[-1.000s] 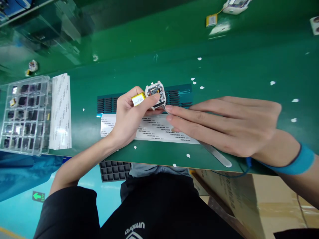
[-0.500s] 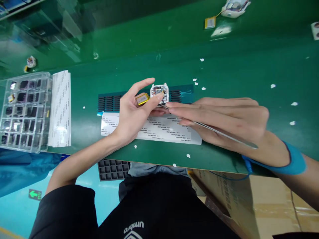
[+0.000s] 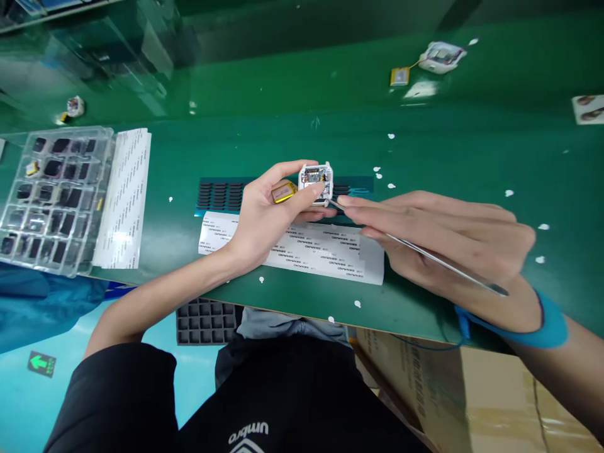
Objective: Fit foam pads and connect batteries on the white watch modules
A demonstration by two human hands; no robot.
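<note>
Case (image 3: pixel 312 177) over the bench (image 3: pixel 264 126), open face showing — left hand (image 3: pixel 267 214) grasping it; right hand (image 3: pixel 453 233) pinching a tool (image 3: pixel 446 260), tip at the case's corner. Suits a light touch, steady grip — battery (image 3: pixel 284 192) untugged.

A clear compartment box (image 3: pixel 100 189) of dark parts (image 3: pixel 53 168) sits at left on the green worktop (image 3: pixel 264 132), printed white strips (image 3: pixel 125 201) beside it. At back right lies a white casing (image 3: pixel 441 58) wired to a yellow battery (image 3: pixel 399 77). Below, an arrow sign (image 3: pixel 41 363) marks the blue floor (image 3: pixel 23 409), with cardboard boxes (image 3: pixel 493 390) lower right.
</note>
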